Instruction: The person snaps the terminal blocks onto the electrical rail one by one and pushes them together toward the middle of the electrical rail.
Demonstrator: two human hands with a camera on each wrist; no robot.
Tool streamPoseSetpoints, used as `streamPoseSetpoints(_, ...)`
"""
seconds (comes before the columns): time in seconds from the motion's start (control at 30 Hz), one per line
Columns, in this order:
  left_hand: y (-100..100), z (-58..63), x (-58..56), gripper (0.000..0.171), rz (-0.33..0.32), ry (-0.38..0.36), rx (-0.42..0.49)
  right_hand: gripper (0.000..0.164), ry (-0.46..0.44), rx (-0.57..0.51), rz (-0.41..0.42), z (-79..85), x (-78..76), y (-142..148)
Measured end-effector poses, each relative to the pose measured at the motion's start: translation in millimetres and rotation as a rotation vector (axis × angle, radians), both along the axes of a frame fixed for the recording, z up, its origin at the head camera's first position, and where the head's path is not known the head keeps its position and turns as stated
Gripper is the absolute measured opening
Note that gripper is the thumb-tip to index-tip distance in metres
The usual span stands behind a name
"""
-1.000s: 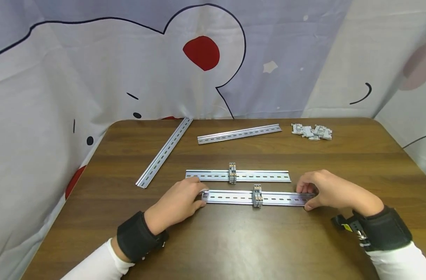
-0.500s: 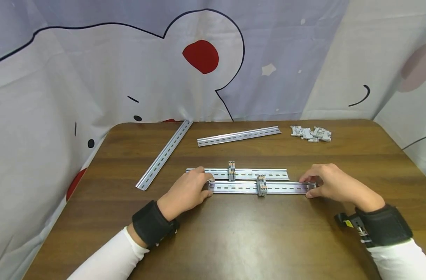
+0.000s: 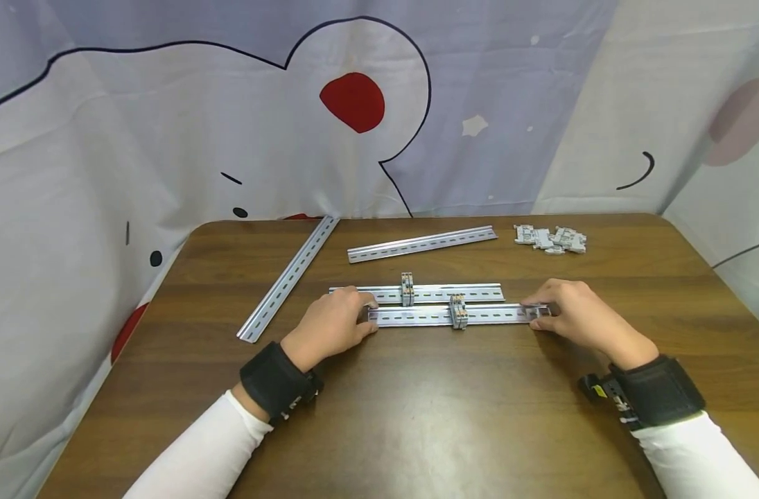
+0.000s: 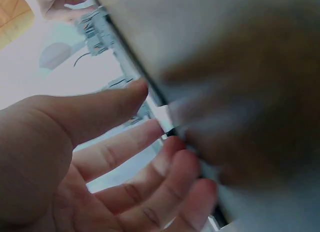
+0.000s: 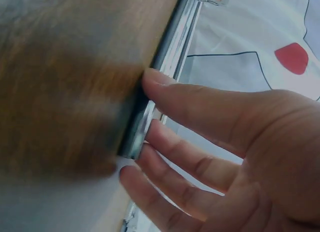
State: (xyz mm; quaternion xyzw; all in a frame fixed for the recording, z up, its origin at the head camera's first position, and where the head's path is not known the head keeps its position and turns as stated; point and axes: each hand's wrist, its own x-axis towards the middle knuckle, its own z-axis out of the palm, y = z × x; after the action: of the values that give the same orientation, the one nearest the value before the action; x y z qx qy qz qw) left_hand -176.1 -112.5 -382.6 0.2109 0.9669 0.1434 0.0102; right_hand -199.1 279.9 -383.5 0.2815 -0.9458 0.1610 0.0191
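Note:
A slotted metal DIN rail [image 3: 423, 317] lies crosswise on the table with a small stack of grey terminal blocks [image 3: 458, 312] clipped near its middle. My left hand [image 3: 330, 320] pinches its left end between thumb and fingers. At the right end my right hand [image 3: 572, 312] grips it likewise; the right wrist view shows the thumb [image 5: 170, 89] on the rail's near edge. Just behind, close alongside, lies a second DIN rail [image 3: 460, 292] carrying its own grey terminal blocks [image 3: 407, 290]; my left hand partly hides its left part.
Farther left a bare DIN rail [image 3: 288, 278] lies slanted. Another bare rail [image 3: 423, 244] rests at the back of the wooden table [image 3: 416, 416]. Several loose terminal blocks [image 3: 550, 240] are heaped at the back right. A printed cloth [image 3: 229, 125] hangs behind the table.
Both hands have pushed the near rail away from me and slightly right, up close to the second rail. That second rail has also shifted a little toward the back.

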Motion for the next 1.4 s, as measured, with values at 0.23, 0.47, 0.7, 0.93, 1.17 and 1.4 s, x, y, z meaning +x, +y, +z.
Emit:
streamPoseSetpoints(0.23, -21, 22.2, -24.2, 0.033, 0.059, -0.072, 0.108, 0.033, -0.083, -0.016, -0.051, 15.9, -13.3, -16)
streamPoseSetpoints(0.47, -44, 17.7, -66.6, 0.051, 0.189, -0.213, 0.360, 0.044, -0.215, -0.119, -0.165, 23.9, -70.0, -45)
streamPoseSetpoints(0.7, -42, 4.3, -84.0, 0.070, 0.339, -0.417, 0.626, 0.056, -0.306, -0.102, -0.314, 23.2, -123.8, -56)
streamPoseSetpoints(0.93, -33, -1.2, -89.8, 0.073, 0.392, -0.527, 0.954, 0.057, -0.349, -0.134, -0.411, 15.5, -146.0, -62)
streamPoseSetpoints(1.17, -24, -7.6, -92.5, 0.069, 0.409, -0.500, 1.078, 0.038, -0.477, -0.409, -0.516, 9.0, -153.8, -63)
streamPoseSetpoints(1.4, -15, -19.8, -87.5, 0.059, 0.513, -0.345, 0.948, 0.042, -0.467, -0.363, -0.560, 2.9, -153.1, -57)
